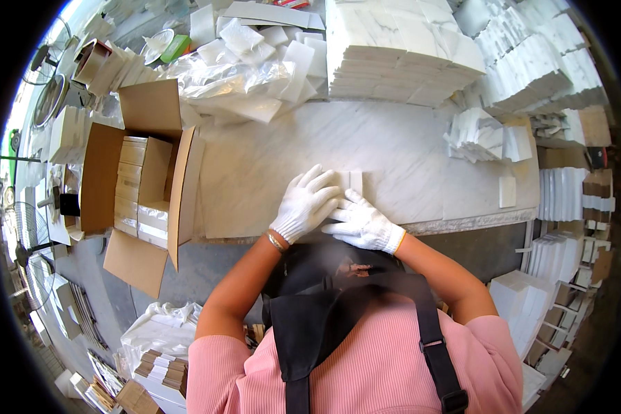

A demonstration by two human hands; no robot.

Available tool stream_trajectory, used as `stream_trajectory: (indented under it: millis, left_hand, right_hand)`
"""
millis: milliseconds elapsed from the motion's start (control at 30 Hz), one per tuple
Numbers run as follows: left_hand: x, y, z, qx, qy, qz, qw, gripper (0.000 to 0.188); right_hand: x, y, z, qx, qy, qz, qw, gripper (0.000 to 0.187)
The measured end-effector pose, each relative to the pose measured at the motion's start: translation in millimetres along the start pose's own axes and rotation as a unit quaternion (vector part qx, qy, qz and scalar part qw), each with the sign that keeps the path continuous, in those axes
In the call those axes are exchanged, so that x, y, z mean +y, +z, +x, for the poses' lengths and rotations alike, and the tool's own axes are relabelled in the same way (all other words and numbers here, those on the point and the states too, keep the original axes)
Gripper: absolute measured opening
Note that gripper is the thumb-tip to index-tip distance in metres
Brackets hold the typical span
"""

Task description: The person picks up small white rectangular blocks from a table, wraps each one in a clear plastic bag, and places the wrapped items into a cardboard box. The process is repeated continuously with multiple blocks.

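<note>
In front of me, small flat white marble pieces (355, 181) lie side by side on the pale marble work table (255, 165). My left hand (306, 200), in a white knitted glove, rests at their left side with its fingers stretched over their edge. Gloved the same way, my right hand (366, 224) lies flat at their near edge, fingers extended toward the left hand. The two hands meet at the fingertips and partly hide the pieces. Neither hand is wrapped round anything that I can see.
An open cardboard box (181, 207) with packed bundles stands at the left. Big stacks of veined marble tiles (400, 62) line the back. A smaller tile pile (477, 134) and a lone white strip (507, 192) sit at the right. Clear plastic wrap (221, 76) lies at back left.
</note>
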State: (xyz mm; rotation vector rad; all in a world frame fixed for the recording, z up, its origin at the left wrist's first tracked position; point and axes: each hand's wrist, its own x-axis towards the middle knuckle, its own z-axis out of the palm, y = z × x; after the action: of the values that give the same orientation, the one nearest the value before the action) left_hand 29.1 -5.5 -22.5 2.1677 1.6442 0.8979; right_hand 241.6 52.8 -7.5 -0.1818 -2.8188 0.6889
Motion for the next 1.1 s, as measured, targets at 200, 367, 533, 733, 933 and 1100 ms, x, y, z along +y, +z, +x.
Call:
stream_trajectory:
  millis: [200,367,533,733,933,1100]
  left_hand:
    - [-9.9,-8.6,-28.2,-0.038,0.015,-0.008,0.999,0.046]
    - [-18.8,-8.0,-31.8,-0.031,0.038,-0.021,0.999,0.047]
    - [-15.1,-17.0,-19.9,-0.046,0.040,-0.027,0.998,0.044]
    - [-13.6,-19.6,-21.5,-0.047,0.034,-0.038,0.998,0.047]
    - [-20.8,-4.2,-28.9,-0.044,0.029,-0.055,0.997,0.045]
    - [-20.6,-10.0,-29.7,-0.051,0.021,-0.055,0.997,0.044]
  right_hand:
    - [1.6,-23.1,-42.2,0.007,0.096,0.194,0.976,0.025]
    - [6.0,-104.7,-20.2,-0.041,0.210,0.225,0.951,0.026]
    - [43.5,-247.9,39.1,0.223,0.228,0.125,0.940,0.026]
    - [161.8,-338.6,91.5,0.106,0.225,-0.133,0.959,0.074]
    - [224.4,-386.1,62.6,-0.171,0.281,-0.148,0.933,0.125]
    - [229.3,-367.0,57.0,-0.193,0.224,-0.195,0.935,0.126]
